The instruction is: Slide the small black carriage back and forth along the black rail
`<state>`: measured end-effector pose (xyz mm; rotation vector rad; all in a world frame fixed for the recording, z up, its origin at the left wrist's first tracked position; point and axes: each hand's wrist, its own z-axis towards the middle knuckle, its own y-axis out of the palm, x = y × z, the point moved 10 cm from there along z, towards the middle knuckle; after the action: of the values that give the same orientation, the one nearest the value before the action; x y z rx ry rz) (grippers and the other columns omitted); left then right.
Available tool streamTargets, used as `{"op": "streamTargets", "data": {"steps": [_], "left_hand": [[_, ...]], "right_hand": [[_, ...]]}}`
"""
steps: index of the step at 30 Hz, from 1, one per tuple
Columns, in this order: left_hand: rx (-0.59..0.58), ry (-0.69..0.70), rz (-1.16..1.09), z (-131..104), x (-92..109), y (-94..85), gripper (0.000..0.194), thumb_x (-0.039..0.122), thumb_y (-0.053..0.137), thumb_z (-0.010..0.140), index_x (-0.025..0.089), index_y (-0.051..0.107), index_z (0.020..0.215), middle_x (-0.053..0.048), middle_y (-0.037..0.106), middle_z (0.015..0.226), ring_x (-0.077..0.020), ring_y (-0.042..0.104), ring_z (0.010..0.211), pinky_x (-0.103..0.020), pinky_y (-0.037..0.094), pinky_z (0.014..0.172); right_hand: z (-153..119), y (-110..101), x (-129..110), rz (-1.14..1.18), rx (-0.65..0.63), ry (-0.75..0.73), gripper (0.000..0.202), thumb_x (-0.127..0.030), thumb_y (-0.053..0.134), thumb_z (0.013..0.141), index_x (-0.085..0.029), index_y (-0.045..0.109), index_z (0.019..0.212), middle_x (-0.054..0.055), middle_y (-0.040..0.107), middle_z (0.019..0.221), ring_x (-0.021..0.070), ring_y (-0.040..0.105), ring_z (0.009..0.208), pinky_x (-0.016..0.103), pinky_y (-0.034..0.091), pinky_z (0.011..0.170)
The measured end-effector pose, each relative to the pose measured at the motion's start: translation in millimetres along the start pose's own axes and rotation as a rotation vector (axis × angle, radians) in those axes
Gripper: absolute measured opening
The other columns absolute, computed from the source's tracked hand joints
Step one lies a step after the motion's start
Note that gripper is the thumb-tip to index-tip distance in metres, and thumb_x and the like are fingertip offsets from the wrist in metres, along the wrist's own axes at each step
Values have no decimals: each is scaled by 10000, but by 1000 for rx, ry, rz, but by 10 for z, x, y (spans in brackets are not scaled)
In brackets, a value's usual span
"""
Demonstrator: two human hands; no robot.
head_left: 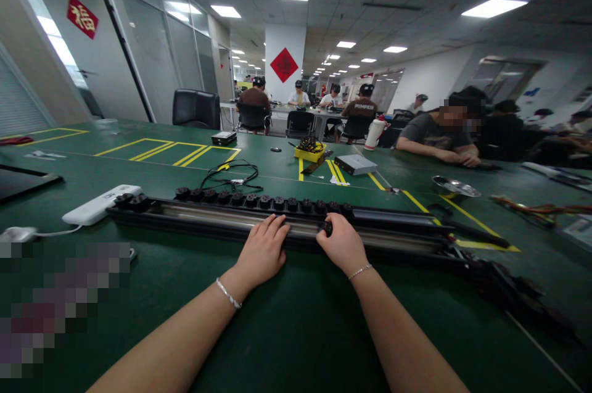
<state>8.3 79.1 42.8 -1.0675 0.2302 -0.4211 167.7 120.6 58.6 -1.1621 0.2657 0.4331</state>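
Observation:
A long black channel [222,218] with a shiny metal inside lies across the table in front of me. My left hand [263,251] rests over its near edge, fingers stretched out and lying across it, holding nothing. Between thumb and fingers of my right hand [345,245] is a small black round piece [327,228], partly hidden by the fingers, just above the channel. A row of similar black round pieces [265,202] runs along the far side of the channel. More dark pieces [522,294], hard to make out, trail off from its right end.
The green table [287,331] carries a white power strip [102,203], loose black cable [231,176], a yellow tray [309,149] of cables, a grey box [355,164] and a metal dish [456,186]. Another person [439,134] sits across at the right.

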Motion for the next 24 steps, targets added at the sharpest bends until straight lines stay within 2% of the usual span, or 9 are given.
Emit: {"op": "streamTargets", "data": {"steps": [9, 16, 24], "left_hand": [[12, -3, 10, -6, -5, 0, 509, 226, 521, 733, 217, 473, 1240, -65, 421, 1394, -248, 319, 1306, -409, 333, 1012], [9, 0, 13, -2, 8, -2, 504, 222, 512, 740, 213, 469, 1242, -62, 417, 1398, -245, 317, 1307, -407, 335, 1009], [10, -4, 2, -7, -3, -1, 505, 213, 507, 738, 218, 475, 1242, -67, 419, 1397, -247, 314, 1309, -411, 332, 1013]], "right_hand": [[3, 1, 31, -36, -12, 30, 140, -225, 507, 704, -192, 548, 834, 34, 591, 832, 169, 525, 800, 259, 356, 672], [3, 5, 51, -33, -30, 45, 151, -225, 502, 707, -197, 552, 845, 31, 592, 838, 164, 524, 789, 252, 346, 651], [-5, -41, 12, -87, -12, 22, 170, -241, 507, 706, -192, 572, 855, 43, 602, 841, 178, 527, 808, 269, 361, 706]]}}
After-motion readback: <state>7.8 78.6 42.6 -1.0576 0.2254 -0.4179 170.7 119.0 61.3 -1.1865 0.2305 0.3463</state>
